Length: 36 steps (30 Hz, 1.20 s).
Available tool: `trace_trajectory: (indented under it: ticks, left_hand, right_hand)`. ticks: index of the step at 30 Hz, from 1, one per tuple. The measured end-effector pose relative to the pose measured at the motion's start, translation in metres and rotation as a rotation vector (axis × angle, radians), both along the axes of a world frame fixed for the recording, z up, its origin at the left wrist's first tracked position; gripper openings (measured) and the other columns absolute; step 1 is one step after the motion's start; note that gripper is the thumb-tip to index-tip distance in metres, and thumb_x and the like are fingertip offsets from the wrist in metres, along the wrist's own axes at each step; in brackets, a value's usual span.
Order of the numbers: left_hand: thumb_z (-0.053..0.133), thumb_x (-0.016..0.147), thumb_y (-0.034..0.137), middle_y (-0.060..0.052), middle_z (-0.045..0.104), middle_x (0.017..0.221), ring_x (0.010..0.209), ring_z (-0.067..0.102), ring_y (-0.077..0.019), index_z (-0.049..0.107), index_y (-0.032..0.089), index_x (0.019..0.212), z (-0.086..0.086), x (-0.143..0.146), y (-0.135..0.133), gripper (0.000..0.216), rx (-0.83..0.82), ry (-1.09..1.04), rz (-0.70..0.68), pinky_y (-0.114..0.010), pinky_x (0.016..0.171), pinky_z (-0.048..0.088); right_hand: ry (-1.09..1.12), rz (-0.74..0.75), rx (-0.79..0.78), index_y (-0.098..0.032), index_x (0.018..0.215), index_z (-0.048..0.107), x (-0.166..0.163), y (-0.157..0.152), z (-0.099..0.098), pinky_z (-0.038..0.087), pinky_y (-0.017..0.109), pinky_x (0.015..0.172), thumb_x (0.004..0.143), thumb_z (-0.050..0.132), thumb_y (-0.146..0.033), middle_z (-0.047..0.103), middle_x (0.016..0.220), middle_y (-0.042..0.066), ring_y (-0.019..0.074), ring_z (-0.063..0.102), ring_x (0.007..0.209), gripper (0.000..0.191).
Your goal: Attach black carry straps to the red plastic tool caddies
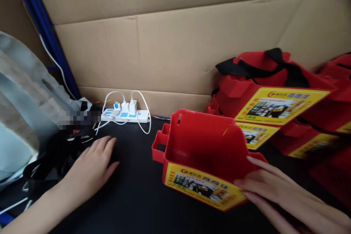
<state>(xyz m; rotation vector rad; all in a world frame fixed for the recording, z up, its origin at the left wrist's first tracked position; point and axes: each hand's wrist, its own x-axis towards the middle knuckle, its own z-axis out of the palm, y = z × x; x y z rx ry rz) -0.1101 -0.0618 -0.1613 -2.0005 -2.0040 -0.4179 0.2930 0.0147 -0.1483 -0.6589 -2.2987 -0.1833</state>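
Note:
A red plastic tool box (203,135) with an open top stands on the black table, its yellow printed label (201,186) facing me. My right hand (271,186) grips its right front corner, fingers at the rim and the label's edge. To the left, my left hand (95,157) is held low over the table, thumb apart from the fingers, with nothing visible in it. Black straps (55,161) lie in a loose heap beside that hand. The undersides of its fingers are hidden.
More red boxes (274,80) with black straps are stacked at the right. A white power strip (142,116) with plugs and cables lies by the cardboard wall (175,51). A pale grey bag-like thing (19,106) and a blue post (46,25) are at the left.

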Motion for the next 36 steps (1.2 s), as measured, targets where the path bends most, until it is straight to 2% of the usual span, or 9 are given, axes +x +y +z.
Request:
trace_trajectory:
  ticks: [2, 5, 7, 13, 16, 18, 26, 32, 36]
  left_hand:
    - [0.042, 0.080, 0.026, -0.015, 0.064, 0.091, 0.082, 0.064, -0.0346, 0.057, 0.014, 0.105, -0.017, -0.018, -0.002, 0.032, -0.082, 0.038, 0.096, -0.050, 0.067, 0.052]
    - [0.040, 0.083, 0.036, -0.002, 0.067, 0.084, 0.075, 0.066, -0.0274, 0.056, 0.031, 0.101, -0.011, -0.018, -0.002, 0.024, -0.089, -0.147, -0.067, -0.042, 0.063, 0.055]
    - [0.042, 0.084, 0.041, 0.003, 0.066, 0.094, 0.084, 0.064, -0.0241, 0.051, 0.038, 0.105, 0.019, 0.000, 0.001, 0.024, 0.096, -0.281, -0.189, -0.038, 0.070, 0.054]
    - [0.043, 0.088, 0.023, 0.001, 0.055, 0.077, 0.071, 0.052, -0.0114, 0.053, 0.020, 0.090, 0.136, 0.087, 0.049, 0.011, 0.690, -0.418, -0.411, -0.022, 0.065, 0.043]
    - [0.039, 0.089, 0.016, 0.001, 0.052, 0.082, 0.077, 0.053, -0.0104, 0.053, 0.015, 0.091, 0.166, 0.130, 0.089, 0.014, 0.783, -0.394, -0.690, -0.022, 0.073, 0.040]
    - [0.038, 0.089, 0.015, 0.001, 0.051, 0.081, 0.077, 0.052, -0.0103, 0.053, 0.014, 0.091, 0.176, 0.151, 0.114, 0.015, 0.697, -0.396, -0.815, -0.021, 0.073, 0.039]
    - [0.062, 0.074, 0.022, -0.002, 0.059, 0.086, 0.083, 0.056, -0.0131, 0.057, 0.013, 0.091, 0.161, 0.132, 0.155, 0.020, 0.284, -0.789, -0.759, -0.022, 0.073, 0.043]
    - [0.054, 0.079, 0.032, -0.004, 0.067, 0.085, 0.073, 0.061, -0.0138, 0.065, 0.016, 0.090, 0.123, 0.101, 0.148, 0.023, -0.418, -0.721, -0.660, -0.020, 0.061, 0.046]
    - [0.042, 0.085, 0.043, -0.005, 0.067, 0.084, 0.067, 0.060, -0.0131, 0.066, 0.016, 0.089, 0.121, 0.093, 0.142, 0.037, -0.604, -0.825, -0.697, -0.019, 0.054, 0.044]
  right_hand:
    - [0.001, 0.075, -0.022, -0.032, 0.113, 0.053, -0.001, -0.005, 0.005, 0.043, 0.037, 0.100, 0.072, 0.060, -0.015, 0.065, 0.095, -0.001, 0.0197, 0.062, 0.094, 0.045]
    - [-0.066, 0.207, -0.070, -0.032, 0.108, 0.052, -0.008, -0.007, 0.024, 0.050, 0.031, 0.091, 0.070, 0.060, -0.009, 0.066, 0.083, -0.002, 0.0152, 0.065, 0.074, 0.046]
    - [-0.123, 0.249, -0.064, -0.031, 0.106, 0.052, -0.014, -0.008, 0.040, 0.050, 0.031, 0.090, 0.070, 0.059, -0.007, 0.067, 0.082, -0.001, 0.0150, 0.065, 0.076, 0.044]
    - [0.115, 0.080, -0.043, -0.027, 0.115, 0.051, -0.053, -0.003, 0.098, 0.045, 0.036, 0.096, 0.079, 0.057, -0.020, 0.056, 0.120, 0.005, 0.0209, 0.054, 0.111, 0.038]
    - [0.295, 0.154, -0.252, -0.022, 0.126, 0.041, -0.091, 0.023, 0.120, 0.045, 0.038, 0.096, 0.072, 0.066, -0.033, 0.051, 0.127, 0.006, 0.0237, 0.051, 0.114, 0.061]
    - [0.306, 0.226, -0.391, -0.018, 0.119, 0.047, -0.112, 0.048, 0.128, 0.048, 0.038, 0.092, 0.070, 0.067, -0.033, 0.058, 0.118, 0.007, 0.0232, 0.054, 0.110, 0.055]
    - [0.455, 0.158, -0.869, -0.012, 0.082, 0.062, -0.108, 0.111, 0.117, 0.054, 0.023, 0.047, 0.074, 0.062, -0.029, 0.066, 0.076, 0.005, 0.0126, 0.063, 0.061, 0.019]
    - [0.715, 0.124, -0.785, -0.012, 0.073, 0.060, -0.096, 0.107, 0.103, 0.054, 0.019, 0.047, 0.071, 0.065, -0.033, 0.064, 0.070, 0.003, 0.0095, 0.060, 0.057, 0.022]
    - [0.818, 0.067, -0.722, -0.012, 0.075, 0.058, -0.093, 0.107, 0.099, 0.054, 0.020, 0.047, 0.074, 0.062, -0.033, 0.066, 0.074, 0.005, 0.0099, 0.060, 0.055, 0.022]
